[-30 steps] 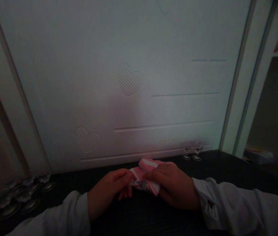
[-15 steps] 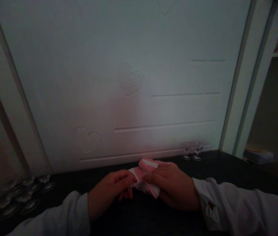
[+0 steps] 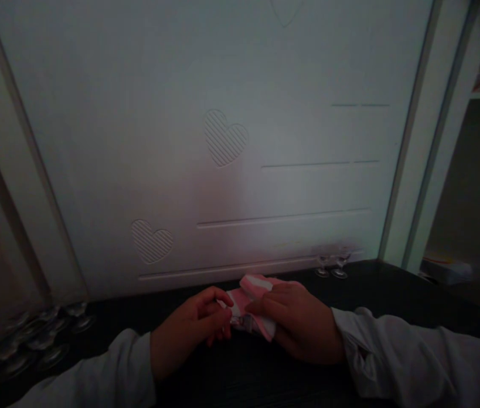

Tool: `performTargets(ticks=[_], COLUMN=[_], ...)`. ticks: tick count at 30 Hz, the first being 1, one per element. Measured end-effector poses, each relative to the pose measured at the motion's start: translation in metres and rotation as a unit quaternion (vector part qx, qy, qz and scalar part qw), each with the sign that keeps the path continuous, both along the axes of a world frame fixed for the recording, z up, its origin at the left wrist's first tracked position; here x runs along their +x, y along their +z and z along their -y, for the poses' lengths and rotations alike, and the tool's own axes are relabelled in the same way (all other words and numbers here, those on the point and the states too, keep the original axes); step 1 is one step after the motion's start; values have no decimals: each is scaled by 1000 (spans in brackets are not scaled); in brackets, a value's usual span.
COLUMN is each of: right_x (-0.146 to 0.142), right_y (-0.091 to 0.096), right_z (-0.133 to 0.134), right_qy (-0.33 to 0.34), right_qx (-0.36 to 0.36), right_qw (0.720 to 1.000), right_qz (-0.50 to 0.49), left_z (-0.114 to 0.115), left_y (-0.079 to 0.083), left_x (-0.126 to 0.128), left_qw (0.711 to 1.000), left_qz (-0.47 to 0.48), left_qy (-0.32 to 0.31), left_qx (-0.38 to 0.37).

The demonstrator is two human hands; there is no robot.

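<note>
Left hand [image 3: 191, 328] has shifted fingers beside clear glass [image 3: 240, 322] in folded cloth [image 3: 258, 286].

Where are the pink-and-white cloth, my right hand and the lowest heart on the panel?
Pink-and-white cloth [image 3: 255, 288]: head view, on its upper fold.
Right hand [image 3: 301, 326]: head view, on the back of the hand.
Lowest heart [image 3: 152, 242]: head view, on its striped middle.

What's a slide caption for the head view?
Right hand holds a pink-and-white cloth against a clear glass item, left hand at its end.
</note>
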State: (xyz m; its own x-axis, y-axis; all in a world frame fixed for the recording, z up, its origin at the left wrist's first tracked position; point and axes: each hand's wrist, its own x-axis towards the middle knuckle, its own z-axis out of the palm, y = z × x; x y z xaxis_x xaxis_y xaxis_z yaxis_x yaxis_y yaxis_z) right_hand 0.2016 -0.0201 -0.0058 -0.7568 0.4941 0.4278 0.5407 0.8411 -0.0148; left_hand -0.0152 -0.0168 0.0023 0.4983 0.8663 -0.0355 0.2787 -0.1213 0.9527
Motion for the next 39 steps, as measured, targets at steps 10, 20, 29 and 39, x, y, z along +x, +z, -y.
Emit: performTargets(ticks=[10,20,29,39], right_x=[1,1,1,0], right_y=[-2,-3,-1,-3], right_z=[-1,-3,-3,-1], right_qy=[-6,-9,-16,-46], right_qx=[5,-19,-35,-51], right_qw=[1000,1000,999,998], right_qz=[-4,-1,-13,-11], left_z=[-1,2,-1,0], left_y=[-3,3,-1,-2], left_x=[-2,-2,-4,-3], left_qw=[1000,999,995,996], left_qz=[14,31,67,69], left_qy=[-5,-34,-68,-54], left_qx=[-6,-13,1,-6])
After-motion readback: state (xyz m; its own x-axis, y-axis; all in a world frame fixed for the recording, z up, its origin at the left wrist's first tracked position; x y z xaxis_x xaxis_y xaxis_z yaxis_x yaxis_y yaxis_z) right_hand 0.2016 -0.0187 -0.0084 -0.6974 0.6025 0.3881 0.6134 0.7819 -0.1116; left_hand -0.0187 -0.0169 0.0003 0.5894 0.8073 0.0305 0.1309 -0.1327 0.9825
